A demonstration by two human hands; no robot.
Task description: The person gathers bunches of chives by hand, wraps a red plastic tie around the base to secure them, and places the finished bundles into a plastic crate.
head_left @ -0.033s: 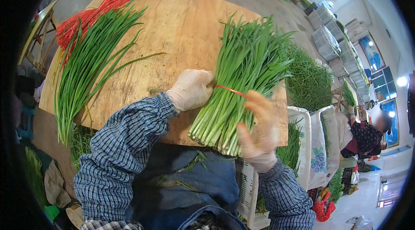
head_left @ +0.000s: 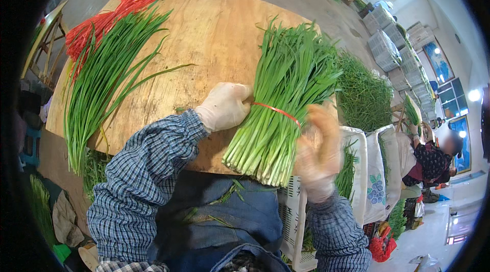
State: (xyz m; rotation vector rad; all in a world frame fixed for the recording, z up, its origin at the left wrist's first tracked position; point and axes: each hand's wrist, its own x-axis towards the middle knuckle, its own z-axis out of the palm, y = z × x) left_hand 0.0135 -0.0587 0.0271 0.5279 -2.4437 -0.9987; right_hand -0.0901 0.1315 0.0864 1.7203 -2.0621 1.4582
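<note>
A thick bundle of green chives (head_left: 291,75) lies on the wooden tabletop (head_left: 204,32), its pale cut ends toward me and over the front edge. A red tie (head_left: 277,110) crosses its middle. My gloved left hand (head_left: 223,107) is closed in a fist against the bundle's left side, where the tie's left end meets the fingers. At the bundle's right edge, by the tie's other end, is my gloved right hand (head_left: 320,157); its fingers are smeared by motion. Whether it grips the tie is not clear.
Loose chives (head_left: 99,85) lie on the table's left side beside a heap of red strips (head_left: 109,19). To the right stand white crates (head_left: 353,170) of greens and a pile of greens (head_left: 362,93). Another person (head_left: 434,162) works at the far right.
My right hand has moved right, from over the bundle to its right edge, uncovering more of the red tie. My left hand has stayed nearly still.
</note>
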